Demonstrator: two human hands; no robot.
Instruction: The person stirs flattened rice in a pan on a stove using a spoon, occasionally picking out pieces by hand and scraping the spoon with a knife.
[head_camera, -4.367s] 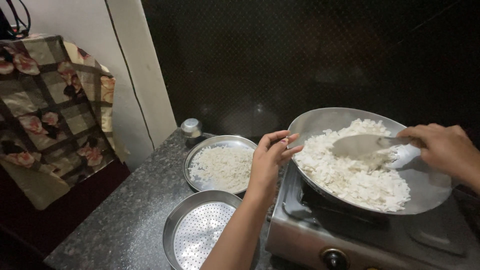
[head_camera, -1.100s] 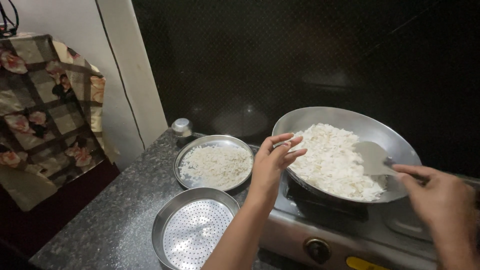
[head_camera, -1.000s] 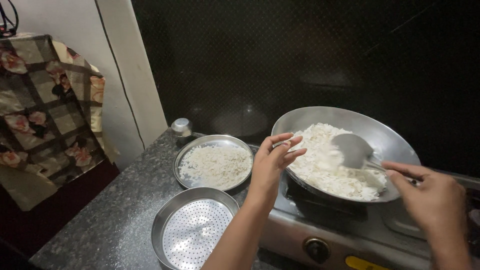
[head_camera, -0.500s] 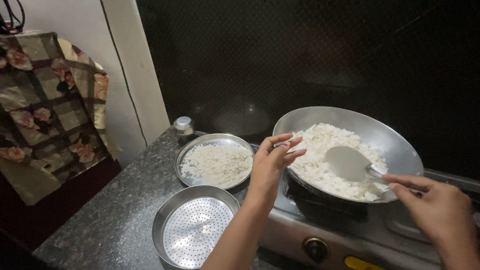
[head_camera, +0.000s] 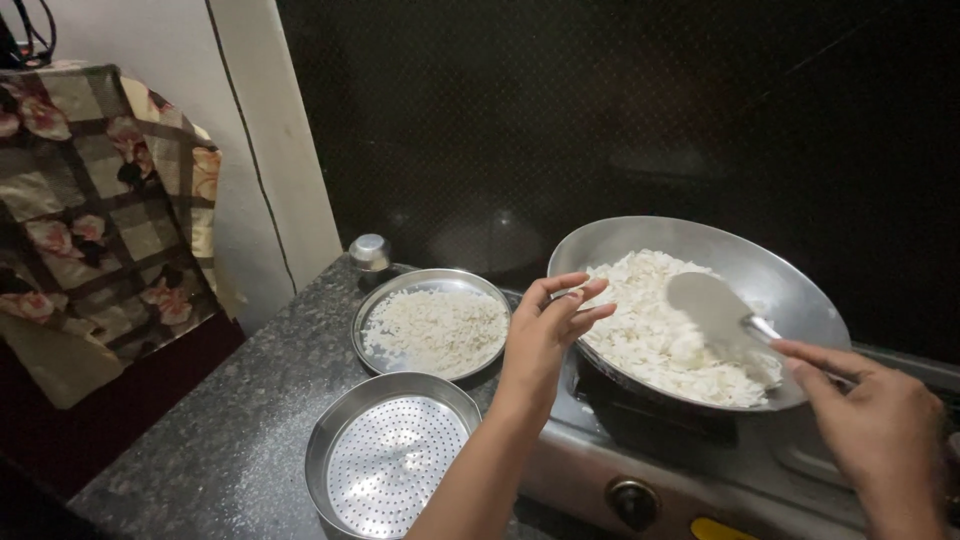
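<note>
1. The right hand (head_camera: 885, 440) is closed around the handle of a metal spatula (head_camera: 715, 310), whose flat blade is tilted up over the heap of white flaked rice (head_camera: 660, 325).
2. The left hand (head_camera: 545, 335) is narrowly curled, fingers resting on the near-left rim of the wok (head_camera: 790, 275); it holds nothing beyond steadying that rim.
3. The wok sits on the gas stove (head_camera: 620, 480), with the flakes piled mostly toward its left and front side, close to the left hand's fingertips.
4. Just left of the stove, on the speckled bench (head_camera: 230, 420), stands a steel plate (head_camera: 385, 300) carrying a thinner layer of the same flakes; nearer the camera is an empty perforated sieve (head_camera: 390, 465), touching or almost touching the plate.
5. A small steel cup (head_camera: 370, 252) stands behind the plate, by the wall.
6. What could go wrong, as I judge it:
   - bare fingers on the wok rim may burn if the burner is lit; no flame is visible.
   - a brisk push of the spatula toward the left could flick flakes over the low rim onto stove and bench.
   - if the left hand slips, the round-bottomed wok may rock or tip.
</note>
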